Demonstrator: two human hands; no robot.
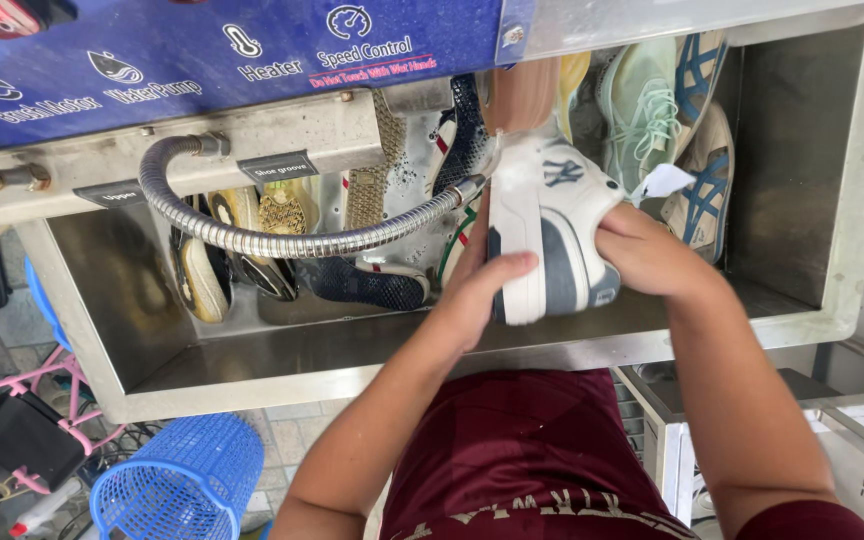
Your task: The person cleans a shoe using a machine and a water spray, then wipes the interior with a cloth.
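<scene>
Over the steel washing trough (802,180), both hands hold one white sneaker with navy panels (552,235). The left hand (477,295) grips its near side with the thumb laid across the sole edge, and the right hand (652,255) is closed around the heel end; the shoe is lifted above the trough floor, its toe pointing away from the person, just beside the end of a flexible metal hose (282,235) that curves from the machine's front bar.

As for progress, I judge that the work is in the middle – this sneaker looks already fairly clean and is in hand, but many shoes are not yet dealt with. At the left of the trough lie dark shoes with yellow insoles (222,255) and a navy mesh shoe (372,285), some sole up, with foam spots on the steel wall behind them. At the right, a mint-green sneaker (642,110) and beige shoes with blue stripes (707,180) are stacked against the wall – I cannot tell if these are washed or waiting.

Below the trough a blue plastic basket (182,480) stands on the tiled floor, and a pink frame (47,375) is near it
</scene>
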